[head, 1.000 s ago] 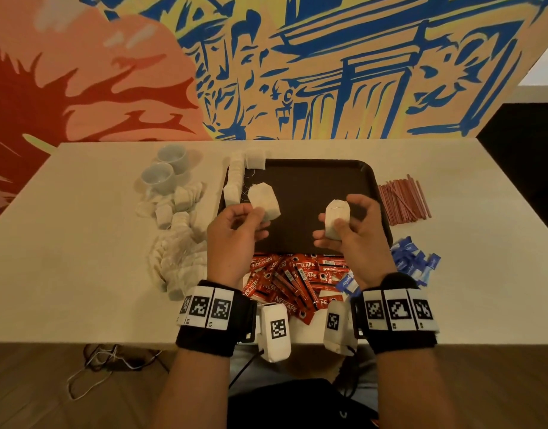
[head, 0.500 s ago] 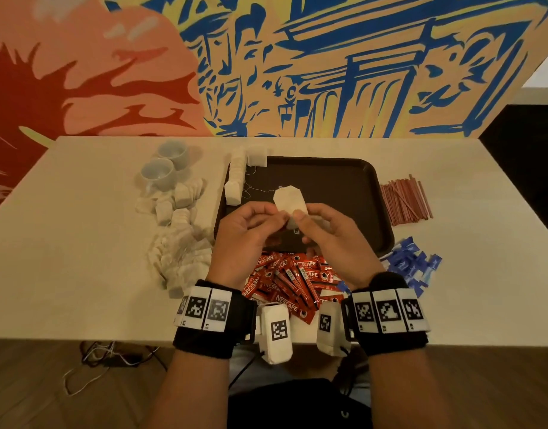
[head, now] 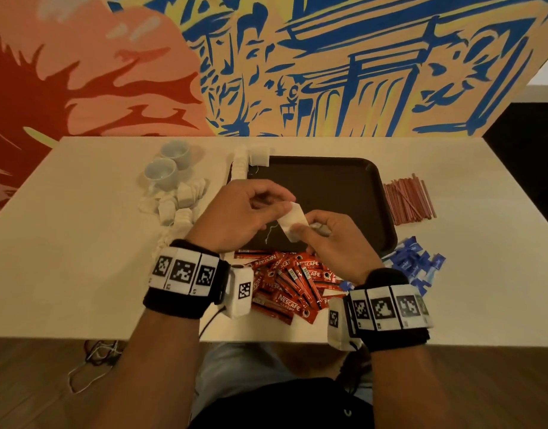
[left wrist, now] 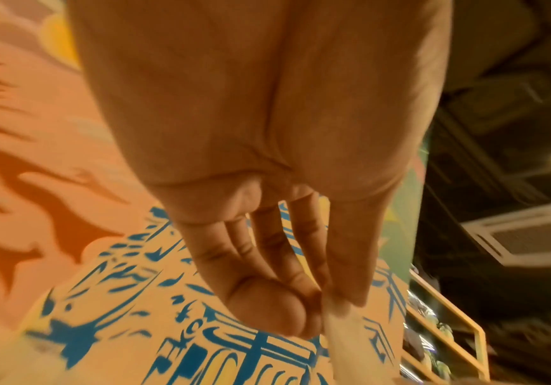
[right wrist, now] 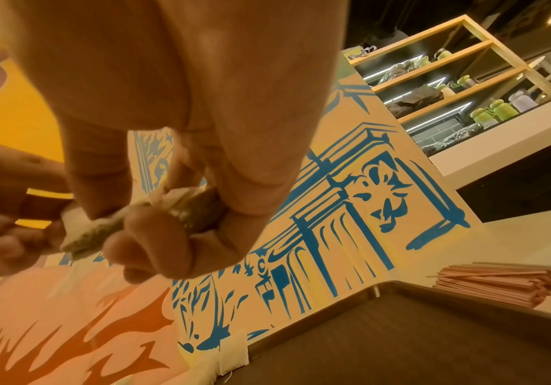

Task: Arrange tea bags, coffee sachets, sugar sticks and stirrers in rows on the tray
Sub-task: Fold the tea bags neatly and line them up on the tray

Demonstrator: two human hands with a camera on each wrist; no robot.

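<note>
Compared with a second ago, when each hand held its own tea bag apart over the tray, the two hands have met above the tray's near edge and now share a single tea bag (head: 292, 222). The left hand (head: 235, 216) is raised, back toward the head camera, wrist angled inward; its thumb and forefinger pinch the bag's upper end, and the left wrist view shows the remaining fingers (left wrist: 267, 260) extended loosely beside the pinch. The right hand (head: 334, 239) lies lower and to the right, fingers curled; in the right wrist view its thumb and fingers close round the bag's lower end and round a second tea bag (right wrist: 198, 211) tucked in the palm. A thin string (head: 269, 232) hangs from the shared bag over the dark tray (head: 343, 193).

A row of tea bags (head: 240, 165) lies along the tray's far left edge. The loose pile of tea bags (head: 179, 202) sits left of the tray, beside two cups (head: 167, 165). Red coffee sachets (head: 291, 286) lie heaped between the wrists at the table's near edge, blue sugar sticks (head: 411, 264) near the right wrist, and red stirrers (head: 408, 199) just right of the tray.
</note>
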